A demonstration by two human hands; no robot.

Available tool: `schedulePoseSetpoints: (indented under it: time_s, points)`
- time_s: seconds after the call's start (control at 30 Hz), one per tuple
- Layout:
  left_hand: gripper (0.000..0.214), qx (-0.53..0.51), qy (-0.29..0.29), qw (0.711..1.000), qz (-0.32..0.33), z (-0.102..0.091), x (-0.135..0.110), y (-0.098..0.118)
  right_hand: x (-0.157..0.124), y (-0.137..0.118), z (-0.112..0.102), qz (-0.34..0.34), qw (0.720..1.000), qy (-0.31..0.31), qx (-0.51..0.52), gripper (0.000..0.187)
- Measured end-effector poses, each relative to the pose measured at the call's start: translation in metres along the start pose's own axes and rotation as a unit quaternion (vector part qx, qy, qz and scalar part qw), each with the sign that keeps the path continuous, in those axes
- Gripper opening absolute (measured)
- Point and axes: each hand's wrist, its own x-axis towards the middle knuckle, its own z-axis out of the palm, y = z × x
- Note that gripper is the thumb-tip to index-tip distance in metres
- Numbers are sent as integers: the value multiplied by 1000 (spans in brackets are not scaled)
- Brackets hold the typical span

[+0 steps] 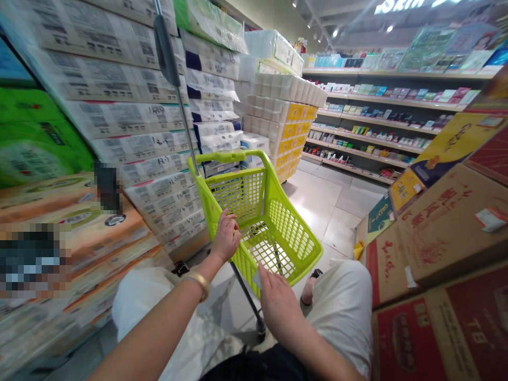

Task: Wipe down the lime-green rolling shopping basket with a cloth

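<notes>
Pale floor tiles (333,233) line a shop aisle walled with stacked goods. Nearest, the person's knees, in loose off-white trousers (341,312), are spread to either side of a lime-green plastic basket cart (293,227) with lattice walls and floor. This cart stands just in front of the person, its near edge between the two hands, with a dark wheel (260,325) on a thin leg below it.

The hands are apart from each other. On the right, the right hand (280,299) has its fingers straight and close together at the near rim, by a small pale patch; whether it grips anything cannot be told. Farther forward, the left hand (226,236), below which sits a gold-coloured bangle (201,283), has bent fingers over the left part of the rim, and its hold is also unclear.

Brown cardboard cartons with red lettering (428,227) rise at the right; orange-and-white soft packs (75,203) lie at the left. Beyond the basket's left side, a metal pole with a grey grip (165,50) slants up before tall stacks of white printed packs (119,116). Past them are yellow-sided bundles (296,127), then long shelves (397,75) of small boxes beneath a lit white sign (400,5).
</notes>
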Motion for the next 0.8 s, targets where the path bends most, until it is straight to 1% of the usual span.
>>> schedulePoseSetpoints:
  time_s: [0.07,0.17,0.27,0.33,0.47,0.57,0.63,0.7,0.8]
  points:
    - [9,-1,5,1000,0,1,-1,1,6,-5,-4,20,1000,-12,7,65]
    - [9,-1,8,1000,3,2,-2,2,23,-16,-13,41,998,-21,35,62]
    - [9,0,6,1000,4,2,-3,3,30,-20,-19,27,998,-15,57,60]
    - [10,1,2,1000,4,3,-4,3,23,-15,-17,14,998,-5,67,62]
    - [10,-2,-4,1000,4,5,-5,4,-6,3,-12,-1,995,30,95,69]
    - [10,-6,-6,1000,6,7,-5,5,-23,18,-13,-22,991,60,120,65]
    - [10,-7,-8,1000,8,8,-3,4,-26,31,-14,-46,986,82,140,59]
    - [9,-5,-14,1000,10,8,-1,4,-24,49,-15,-66,981,109,147,49]
    - [9,1,-21,1000,15,9,4,2,-14,84,-11,-63,977,159,129,35]
